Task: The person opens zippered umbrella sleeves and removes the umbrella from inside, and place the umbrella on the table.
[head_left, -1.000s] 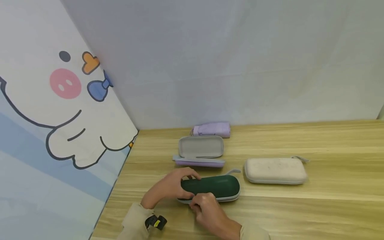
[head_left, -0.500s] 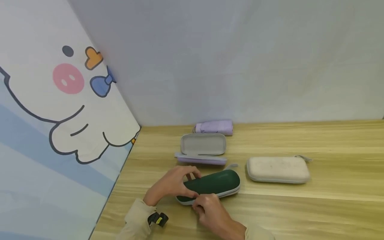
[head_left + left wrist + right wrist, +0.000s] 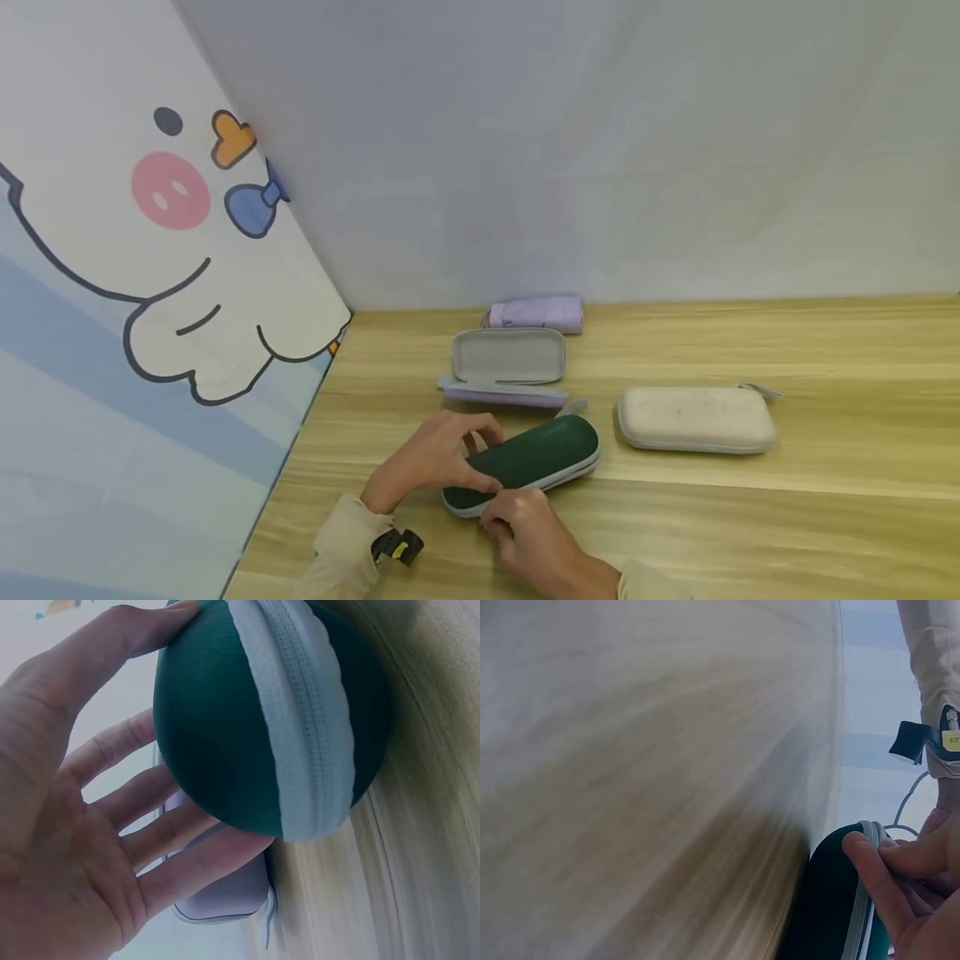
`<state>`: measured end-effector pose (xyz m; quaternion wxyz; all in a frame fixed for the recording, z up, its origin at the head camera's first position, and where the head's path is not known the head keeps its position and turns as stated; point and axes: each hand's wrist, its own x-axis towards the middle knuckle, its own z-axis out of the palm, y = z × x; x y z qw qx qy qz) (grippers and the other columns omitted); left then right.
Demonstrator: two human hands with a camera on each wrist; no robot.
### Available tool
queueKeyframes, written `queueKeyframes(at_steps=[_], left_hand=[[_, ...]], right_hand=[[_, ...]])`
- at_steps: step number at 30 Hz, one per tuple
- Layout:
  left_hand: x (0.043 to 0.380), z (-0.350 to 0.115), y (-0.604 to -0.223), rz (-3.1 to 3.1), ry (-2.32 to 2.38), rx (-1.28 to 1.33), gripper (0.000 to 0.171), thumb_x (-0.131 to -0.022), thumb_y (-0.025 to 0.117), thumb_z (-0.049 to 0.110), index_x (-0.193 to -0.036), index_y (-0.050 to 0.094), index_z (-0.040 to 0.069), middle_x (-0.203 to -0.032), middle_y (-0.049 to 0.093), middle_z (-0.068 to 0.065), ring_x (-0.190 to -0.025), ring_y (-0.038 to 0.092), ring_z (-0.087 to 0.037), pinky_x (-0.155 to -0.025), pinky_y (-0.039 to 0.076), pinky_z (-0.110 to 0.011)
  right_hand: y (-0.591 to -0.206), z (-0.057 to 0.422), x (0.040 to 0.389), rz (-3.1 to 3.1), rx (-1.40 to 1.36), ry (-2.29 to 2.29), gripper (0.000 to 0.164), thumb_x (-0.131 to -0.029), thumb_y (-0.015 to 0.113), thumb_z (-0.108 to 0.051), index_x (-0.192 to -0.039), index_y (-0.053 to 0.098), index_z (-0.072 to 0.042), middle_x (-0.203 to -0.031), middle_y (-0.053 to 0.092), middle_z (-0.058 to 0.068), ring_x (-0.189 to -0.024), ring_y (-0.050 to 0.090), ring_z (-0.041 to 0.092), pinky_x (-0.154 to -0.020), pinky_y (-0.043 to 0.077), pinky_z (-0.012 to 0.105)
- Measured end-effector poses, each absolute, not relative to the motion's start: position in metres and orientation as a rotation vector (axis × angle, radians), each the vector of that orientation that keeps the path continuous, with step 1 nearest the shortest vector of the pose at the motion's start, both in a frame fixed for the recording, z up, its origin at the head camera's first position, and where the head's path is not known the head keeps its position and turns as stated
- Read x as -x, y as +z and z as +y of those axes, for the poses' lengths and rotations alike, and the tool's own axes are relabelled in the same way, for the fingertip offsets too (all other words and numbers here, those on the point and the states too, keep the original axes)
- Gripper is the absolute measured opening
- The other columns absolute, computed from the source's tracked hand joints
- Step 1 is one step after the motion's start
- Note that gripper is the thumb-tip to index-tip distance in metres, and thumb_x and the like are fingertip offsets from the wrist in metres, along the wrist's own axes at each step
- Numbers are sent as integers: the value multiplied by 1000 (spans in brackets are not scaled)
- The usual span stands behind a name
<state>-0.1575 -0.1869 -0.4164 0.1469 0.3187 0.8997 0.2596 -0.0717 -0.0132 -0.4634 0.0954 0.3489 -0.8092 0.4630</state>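
Note:
A dark green zippered glasses case [image 3: 543, 454] with a pale zip band lies slanted on the wooden table, its right end pointing away. My left hand [image 3: 442, 458] holds its left part, thumb on the near side and fingers spread along the far side. In the left wrist view, the thumb and fingertips touch the rounded green end [image 3: 214, 727], and its white zip [image 3: 300, 720] runs shut there. My right hand [image 3: 528, 529] pinches at the near zip edge with thumb and index finger [image 3: 877, 881]; the zip pull itself is hidden by the fingers.
Behind the green case, a lilac case with grey lining [image 3: 510, 357] lies open. A folded lilac umbrella-like bundle [image 3: 536, 315] rests by the back wall. A cream zippered case [image 3: 696, 420] lies to the right. A patterned panel [image 3: 172, 275] borders the left.
The green case has turned, its right end swinging away from me. Both hands keep their hold on it; the right hand has shifted slightly right along the zip. The view has tilted a little.

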Motion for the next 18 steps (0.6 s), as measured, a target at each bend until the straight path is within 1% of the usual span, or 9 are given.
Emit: queueKeyframes(at_steps=[8, 14, 18], left_hand=[[157, -181, -417, 2630, 699, -928, 45, -67, 82, 48, -102, 65, 25, -101, 64, 9, -77, 63, -8, -66, 49, -23], [156, -178, -417, 2675, 640, -930, 46, -65, 83, 48, -100, 64, 25, -94, 64, 11, -73, 60, -6, -63, 47, -24], [156, -178, -418, 2680, 638, -934, 47, -65, 83, 49, -100, 63, 25, -93, 63, 11, -71, 58, -5, -62, 47, -24]], right_hand=[[-465, -10, 72, -2395, -1037, 1346, 18, -71, 69, 14, -71, 70, -4, -73, 68, 0, -70, 61, 4, -62, 46, 12], [-469, -9, 73, -2371, -1063, 1353, 20, -70, 67, 16, -71, 69, -4, -72, 68, 1, -69, 60, 3, -62, 46, 12], [-471, -9, 73, -2356, -1079, 1366, 22, -69, 66, 18, -70, 69, -4, -71, 67, 1, -67, 58, 1, -61, 45, 11]])
